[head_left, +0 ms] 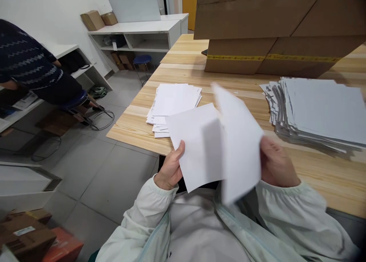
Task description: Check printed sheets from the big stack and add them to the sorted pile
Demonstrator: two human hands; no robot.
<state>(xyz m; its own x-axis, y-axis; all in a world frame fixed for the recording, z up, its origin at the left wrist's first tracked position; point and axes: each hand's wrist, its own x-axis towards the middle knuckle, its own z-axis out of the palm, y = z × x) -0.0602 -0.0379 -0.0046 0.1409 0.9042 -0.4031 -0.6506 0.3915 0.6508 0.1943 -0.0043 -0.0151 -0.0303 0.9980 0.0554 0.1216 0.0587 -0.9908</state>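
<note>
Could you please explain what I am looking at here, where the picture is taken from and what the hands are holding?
There is no machine here. The single picture comes from a camera worn on a person's head, looking down at their own two bare hands. The left hand grips a white paper sheet at its edge; the right hand holds a second, blurred white sheet in front of it. On the wooden table lie a small stack of white envelopes on the left, a thick pile of paper on the right, and cardboard boxes behind. Another person's patterned sleeve shows at far left.
</note>
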